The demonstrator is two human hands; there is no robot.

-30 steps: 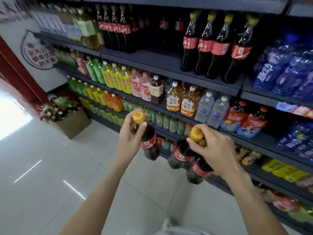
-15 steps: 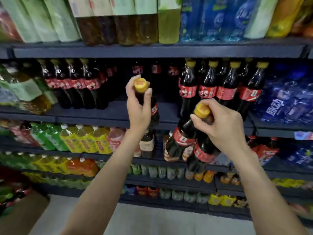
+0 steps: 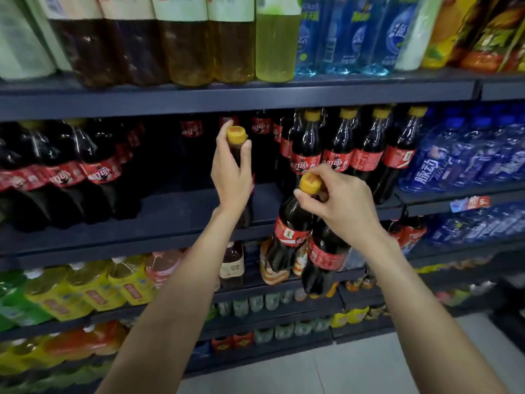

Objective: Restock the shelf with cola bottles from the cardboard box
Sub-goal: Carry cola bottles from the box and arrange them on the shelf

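- Step in hand: placing; left hand grips one cola bottle by the neck, fingers curled below its yellow cap, upright above the gap on the cola shelf.
- Right hand pinches the necks of two cola bottles, hanging before the shelf below.
- Next, by judgement: set the left bottle down in the gap beside the standing row.
- Cardboard box: not in view.
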